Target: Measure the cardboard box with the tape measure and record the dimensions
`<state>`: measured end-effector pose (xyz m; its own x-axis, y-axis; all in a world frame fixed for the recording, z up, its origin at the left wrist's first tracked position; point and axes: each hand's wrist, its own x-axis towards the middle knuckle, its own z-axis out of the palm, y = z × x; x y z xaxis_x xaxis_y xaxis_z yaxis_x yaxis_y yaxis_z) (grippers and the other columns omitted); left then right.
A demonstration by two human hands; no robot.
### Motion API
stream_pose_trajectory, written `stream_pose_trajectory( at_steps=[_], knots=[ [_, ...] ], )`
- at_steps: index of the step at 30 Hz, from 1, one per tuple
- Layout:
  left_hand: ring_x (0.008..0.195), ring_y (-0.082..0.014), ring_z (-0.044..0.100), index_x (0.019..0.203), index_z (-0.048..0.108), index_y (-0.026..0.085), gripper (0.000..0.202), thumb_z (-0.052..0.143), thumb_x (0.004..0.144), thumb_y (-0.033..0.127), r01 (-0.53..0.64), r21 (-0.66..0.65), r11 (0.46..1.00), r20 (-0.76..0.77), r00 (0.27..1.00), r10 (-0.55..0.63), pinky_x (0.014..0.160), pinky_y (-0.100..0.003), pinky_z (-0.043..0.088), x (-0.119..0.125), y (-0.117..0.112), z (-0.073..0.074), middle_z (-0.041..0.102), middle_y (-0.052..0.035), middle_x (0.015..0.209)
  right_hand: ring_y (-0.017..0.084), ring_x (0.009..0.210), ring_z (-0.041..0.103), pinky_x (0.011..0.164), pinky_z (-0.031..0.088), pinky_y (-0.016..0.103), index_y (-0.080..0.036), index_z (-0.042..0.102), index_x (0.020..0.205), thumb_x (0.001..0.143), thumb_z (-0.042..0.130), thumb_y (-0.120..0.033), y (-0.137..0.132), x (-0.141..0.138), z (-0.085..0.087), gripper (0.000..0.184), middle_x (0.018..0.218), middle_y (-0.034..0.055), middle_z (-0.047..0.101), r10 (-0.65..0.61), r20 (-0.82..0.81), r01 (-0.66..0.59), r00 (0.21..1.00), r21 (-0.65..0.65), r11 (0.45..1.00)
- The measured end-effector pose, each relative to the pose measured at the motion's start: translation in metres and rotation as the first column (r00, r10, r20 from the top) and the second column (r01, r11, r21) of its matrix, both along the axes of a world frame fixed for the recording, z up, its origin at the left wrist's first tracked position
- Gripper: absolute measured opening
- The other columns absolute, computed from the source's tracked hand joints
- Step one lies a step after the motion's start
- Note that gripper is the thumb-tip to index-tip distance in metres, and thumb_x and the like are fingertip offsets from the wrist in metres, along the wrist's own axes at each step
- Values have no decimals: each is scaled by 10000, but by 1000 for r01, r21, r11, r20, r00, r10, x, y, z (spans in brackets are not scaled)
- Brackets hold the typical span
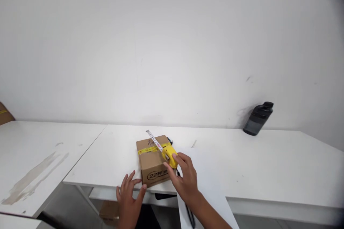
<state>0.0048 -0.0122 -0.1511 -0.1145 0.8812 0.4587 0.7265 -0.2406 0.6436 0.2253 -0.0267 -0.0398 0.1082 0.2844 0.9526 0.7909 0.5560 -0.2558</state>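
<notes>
A small cardboard box (152, 166) with a strip of yellow tape and printed lettering stands near the front edge of a white table (255, 164). My right hand (185, 179) grips a yellow tape measure (170, 155) at the box's right top edge. Its white blade (154, 139) runs diagonally across the box top toward the back left. My left hand (129, 196) rests with fingers spread against the box's front left corner, thumb touching the front face.
A white sheet of paper (212, 193) lies to the right of the box and hangs over the table edge. A dark bottle (258, 118) leans against the wall at back right. A second white table (40, 157) adjoins on the left. Another cardboard box (109, 211) sits below.
</notes>
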Motion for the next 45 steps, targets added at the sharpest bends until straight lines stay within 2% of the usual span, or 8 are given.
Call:
stream_pose_trajectory(
  at_steps=[6, 10, 15, 20, 24, 29, 35, 45],
  knots=[
    [1275, -356, 465, 830, 526, 251, 243, 651, 798, 456, 8, 114, 993, -47, 999, -3, 1044, -642, 284, 20, -9, 5, 573, -116, 1337, 226, 855, 641, 676, 559, 366, -296, 517, 1309, 854, 655, -160, -1, -2, -9, 494, 1014, 90, 620, -130, 53, 133, 990, -42, 990],
    [1295, -343, 438, 1071, 491, 245, 407, 672, 782, 468, 39, 225, 974, -5, 999, -39, 1027, -561, 369, 20, -8, 16, 468, -160, 1411, 232, 867, 626, 673, 564, 380, -300, 515, 1298, 855, 650, -165, -12, -6, -13, 482, 1018, 92, 591, -103, -7, 102, 995, -73, 992],
    [1416, -330, 287, 1358, 403, 271, 600, 641, 836, 447, 223, 366, 904, -164, 971, -173, 1095, -541, 329, 31, -1, 65, 411, -131, 1481, 229, 892, 611, 705, 568, 387, -294, 513, 1283, 853, 642, -130, -18, -17, -26, 478, 1031, 90, 572, -38, -59, 33, 998, -89, 995],
    [1316, -290, 471, 1277, 572, 328, 432, 645, 855, 382, 518, 266, 813, -446, 814, -373, 1099, -508, 357, 27, 20, 101, 614, -40, 1331, 247, 1035, 591, 845, 545, 426, -286, 413, 1386, 860, 657, -215, -12, -9, -32, 585, 1144, 102, 562, -10, -330, -33, 944, -124, 992],
    [1299, -263, 498, 1163, 642, 272, 281, 593, 888, 304, 443, 403, 801, -143, 895, -423, 1033, -457, 453, -14, 22, 86, 648, -58, 1268, 268, 1192, 543, 978, 481, 446, -279, 402, 1417, 834, 689, -398, 3, 20, -15, 660, 1342, 111, 509, 63, -762, -341, 644, -212, 916],
    [1097, -249, 603, 883, 646, 205, 327, 486, 911, 488, 36, 213, 976, 467, 874, -134, 921, -390, 498, -52, 12, 66, 666, -82, 1138, 260, 1127, 599, 964, 499, 459, -308, 534, 1319, 759, 772, -403, 21, 36, 4, 616, 1300, 78, 588, 284, -881, -786, 378, -144, 602],
    [949, -230, 599, 1026, 596, 200, 500, 496, 821, 645, -50, -81, 995, 657, 749, 91, 802, -336, 483, -49, 14, 50, 668, -47, 1000, 238, 1198, 546, 1021, 462, 423, -315, 580, 1298, 835, 699, -403, 30, 7, 1, 485, 1313, 77, 555, 400, -772, -830, 495, -284, 479],
    [1110, -275, 578, 1085, 619, 189, 633, 446, 806, 731, 16, -107, 994, 661, 748, 59, 947, -400, 469, -50, 20, 41, 667, -87, 1127, 235, 1229, 521, 951, 517, 370, -322, 551, 1329, 870, 636, -421, 48, 0, 3, 477, 1345, 88, 481, 430, -654, -738, 623, -307, 601]
  ],
)
